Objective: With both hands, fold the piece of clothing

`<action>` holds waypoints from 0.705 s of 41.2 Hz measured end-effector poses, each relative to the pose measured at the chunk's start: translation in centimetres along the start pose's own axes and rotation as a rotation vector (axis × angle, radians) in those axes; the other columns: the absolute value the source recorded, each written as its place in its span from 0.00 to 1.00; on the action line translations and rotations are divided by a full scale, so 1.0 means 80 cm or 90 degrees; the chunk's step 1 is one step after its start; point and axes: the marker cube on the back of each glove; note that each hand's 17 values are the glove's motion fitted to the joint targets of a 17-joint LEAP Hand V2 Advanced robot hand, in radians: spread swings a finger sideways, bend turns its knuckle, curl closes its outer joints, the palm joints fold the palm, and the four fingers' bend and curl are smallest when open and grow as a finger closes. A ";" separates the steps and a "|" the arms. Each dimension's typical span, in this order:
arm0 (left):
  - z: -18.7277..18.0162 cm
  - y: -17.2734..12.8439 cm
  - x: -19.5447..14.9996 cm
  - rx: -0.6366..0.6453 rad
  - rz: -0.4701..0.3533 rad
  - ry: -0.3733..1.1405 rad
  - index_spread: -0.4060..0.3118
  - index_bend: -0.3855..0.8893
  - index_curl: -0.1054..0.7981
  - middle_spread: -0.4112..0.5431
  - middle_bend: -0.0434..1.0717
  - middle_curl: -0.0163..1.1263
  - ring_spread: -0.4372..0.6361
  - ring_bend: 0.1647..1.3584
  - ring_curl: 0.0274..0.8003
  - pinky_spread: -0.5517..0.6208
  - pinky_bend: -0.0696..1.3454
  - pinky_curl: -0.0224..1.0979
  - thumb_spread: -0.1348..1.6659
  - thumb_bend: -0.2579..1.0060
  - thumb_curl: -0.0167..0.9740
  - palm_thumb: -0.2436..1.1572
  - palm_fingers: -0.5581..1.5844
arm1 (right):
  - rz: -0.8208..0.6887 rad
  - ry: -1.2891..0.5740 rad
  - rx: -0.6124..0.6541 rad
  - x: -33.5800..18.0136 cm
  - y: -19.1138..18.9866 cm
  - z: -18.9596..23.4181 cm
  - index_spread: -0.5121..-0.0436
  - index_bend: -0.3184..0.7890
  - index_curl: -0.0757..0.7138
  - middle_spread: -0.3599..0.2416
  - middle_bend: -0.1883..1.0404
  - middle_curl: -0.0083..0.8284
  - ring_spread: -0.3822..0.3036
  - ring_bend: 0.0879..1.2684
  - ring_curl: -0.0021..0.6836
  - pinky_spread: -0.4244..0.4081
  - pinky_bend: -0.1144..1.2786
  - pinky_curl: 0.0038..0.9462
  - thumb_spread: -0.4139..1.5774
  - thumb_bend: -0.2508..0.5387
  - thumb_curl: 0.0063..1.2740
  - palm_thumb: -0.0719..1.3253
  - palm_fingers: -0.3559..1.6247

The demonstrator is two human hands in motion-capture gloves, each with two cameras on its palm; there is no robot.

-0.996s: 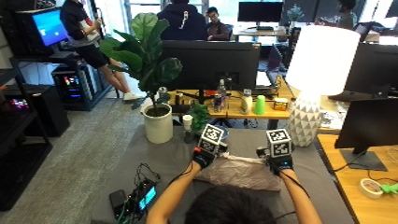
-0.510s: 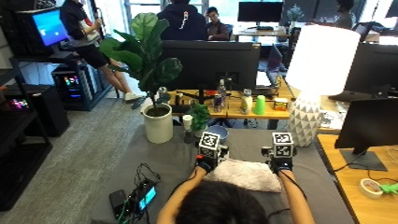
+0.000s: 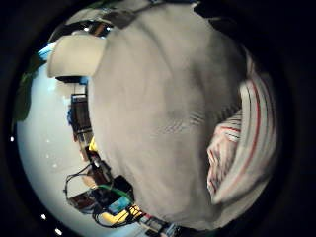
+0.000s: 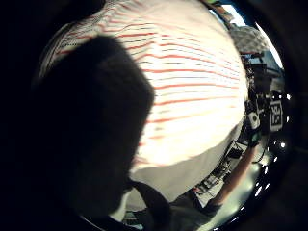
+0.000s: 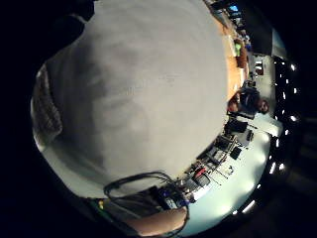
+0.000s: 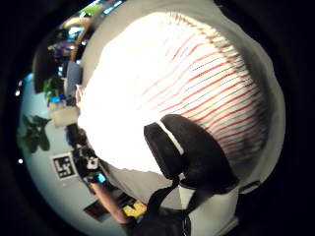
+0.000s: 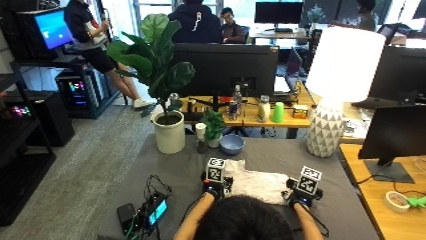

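From the outside view, a white piece of clothing (image 7: 256, 182) lies on the grey worktop (image 7: 266, 155), between the left hand (image 7: 214, 186) and the right hand (image 7: 301, 194). Each hand is at one side edge of it. A big white lamp (image 7: 336, 90) stands behind.

In the left thumb side view, a dark thumb (image 4: 91, 134) lies on the striped cloth (image 4: 192, 86).

In the right thumb side view, a thumb (image 6: 189, 152) presses on the cloth (image 6: 147, 98) too.

I cannot tell if the fingers pinch the cloth.
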 end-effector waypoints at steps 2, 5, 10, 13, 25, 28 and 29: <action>0.013 -0.001 -0.006 -0.041 -0.013 0.030 0.41 0.49 0.53 0.48 0.21 0.21 0.56 0.32 0.39 0.72 0.33 0.32 0.80 0.18 0.20 0.24 0.34 | 0.008 -0.023 -0.008 -0.005 0.020 0.004 0.47 0.38 0.42 0.49 0.32 0.49 0.52 0.10 0.46 0.59 0.42 0.41 0.80 0.23 0.16 0.38 0.35; 0.021 0.002 -0.009 -0.104 -0.027 0.070 0.40 0.44 0.52 0.47 0.18 0.21 0.58 0.31 0.38 0.74 0.34 0.32 0.79 0.18 0.20 0.23 0.31 | 0.006 -0.079 0.028 -0.015 0.003 0.019 0.51 0.49 0.47 0.51 0.30 0.47 0.55 0.05 0.43 0.62 0.40 0.39 0.80 0.30 0.17 0.40 0.36; 0.007 0.007 -0.014 -0.133 -0.041 0.082 0.40 0.43 0.52 0.47 0.18 0.21 0.61 0.29 0.36 0.75 0.35 0.32 0.78 0.19 0.20 0.22 0.30 | -0.006 -0.112 0.107 -0.029 -0.072 0.038 0.57 0.57 0.50 0.50 0.30 0.45 0.50 0.15 0.44 0.57 0.33 0.34 0.80 0.46 0.22 0.59 0.54; -0.015 0.006 -0.023 -0.079 -0.046 0.090 0.41 0.43 0.51 0.48 0.20 0.22 0.62 0.30 0.36 0.76 0.34 0.32 0.78 0.19 0.20 0.22 0.31 | -0.018 -0.090 0.104 -0.040 -0.088 0.020 0.61 0.44 0.46 0.48 0.34 0.47 0.41 0.29 0.50 0.39 0.40 0.35 0.80 0.54 0.25 0.69 0.75; -0.125 0.009 -0.094 0.111 -0.119 0.075 0.43 0.46 0.53 0.54 0.17 0.21 0.67 0.31 0.35 0.79 0.32 0.31 0.77 0.19 0.21 0.21 0.31 | -0.105 -0.112 0.115 -0.153 -0.057 -0.124 0.66 0.38 0.49 0.40 0.50 0.59 0.29 0.51 0.72 0.27 0.54 0.50 0.76 0.56 0.29 0.80 0.84; -0.142 0.014 -0.105 0.134 -0.132 0.085 0.43 0.46 0.54 0.55 0.17 0.21 0.67 0.31 0.35 0.79 0.32 0.31 0.78 0.20 0.21 0.22 0.32 | -0.160 -0.102 0.139 -0.207 -0.030 -0.139 0.68 0.39 0.49 0.40 0.52 0.61 0.28 0.53 0.74 0.26 0.57 0.52 0.74 0.51 0.30 0.79 0.83; -0.147 0.016 -0.110 0.141 -0.143 0.086 0.43 0.46 0.54 0.55 0.17 0.21 0.67 0.31 0.35 0.79 0.32 0.31 0.78 0.20 0.21 0.22 0.32 | -0.183 -0.096 0.145 -0.231 -0.018 -0.141 0.68 0.39 0.49 0.40 0.53 0.61 0.28 0.54 0.74 0.26 0.58 0.53 0.72 0.49 0.30 0.79 0.82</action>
